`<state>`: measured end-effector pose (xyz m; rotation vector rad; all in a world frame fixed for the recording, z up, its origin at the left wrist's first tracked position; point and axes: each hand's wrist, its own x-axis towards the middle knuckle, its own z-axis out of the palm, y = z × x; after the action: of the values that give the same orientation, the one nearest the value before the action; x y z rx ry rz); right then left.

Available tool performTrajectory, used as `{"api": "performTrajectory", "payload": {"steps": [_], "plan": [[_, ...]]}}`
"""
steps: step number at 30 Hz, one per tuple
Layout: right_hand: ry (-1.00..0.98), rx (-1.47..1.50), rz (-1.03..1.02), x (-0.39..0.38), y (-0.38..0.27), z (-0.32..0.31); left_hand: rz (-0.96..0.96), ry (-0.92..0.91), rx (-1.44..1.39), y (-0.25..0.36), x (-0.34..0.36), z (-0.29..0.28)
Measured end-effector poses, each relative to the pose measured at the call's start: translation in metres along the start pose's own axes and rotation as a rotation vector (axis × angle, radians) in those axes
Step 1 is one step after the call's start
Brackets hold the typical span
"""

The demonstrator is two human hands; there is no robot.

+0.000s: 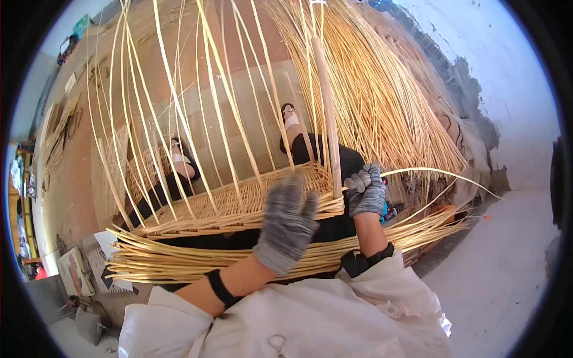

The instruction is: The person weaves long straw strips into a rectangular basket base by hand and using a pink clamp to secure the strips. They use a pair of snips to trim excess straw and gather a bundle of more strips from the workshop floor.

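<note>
My left hand, in a grey knit glove, is at the near rim of a woven wicker basket base, its fingers extended and apart, slightly blurred. Just right of the corner, beside a thick upright wooden stake, my right hand has its gloved fingers wrapped round a pale wicker rod that arches out to the right. Tall thin rods stand up from the weave. A bundle of loose rods lies across my lap, below the basket.
A large pile of rods lies at the upper right against a peeling white wall. My outstretched legs and sandalled feet are beyond the basket on the brown floor. Boards and papers are at the lower left, shelving at the far left.
</note>
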<state>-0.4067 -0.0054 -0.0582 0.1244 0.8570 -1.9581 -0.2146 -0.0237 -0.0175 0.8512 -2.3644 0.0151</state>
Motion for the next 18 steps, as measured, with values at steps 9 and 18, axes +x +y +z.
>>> {"api": "performTrajectory", "payload": {"steps": [9,18], "plan": [[-0.137,0.091,0.116,-0.004,-0.018,-0.032,-0.239,-0.285,-0.458,0.038,0.008,0.046],[-0.126,-0.415,0.052,-0.055,-0.021,-0.020,-0.188,-0.246,-0.435,0.028,0.005,0.047]]}}
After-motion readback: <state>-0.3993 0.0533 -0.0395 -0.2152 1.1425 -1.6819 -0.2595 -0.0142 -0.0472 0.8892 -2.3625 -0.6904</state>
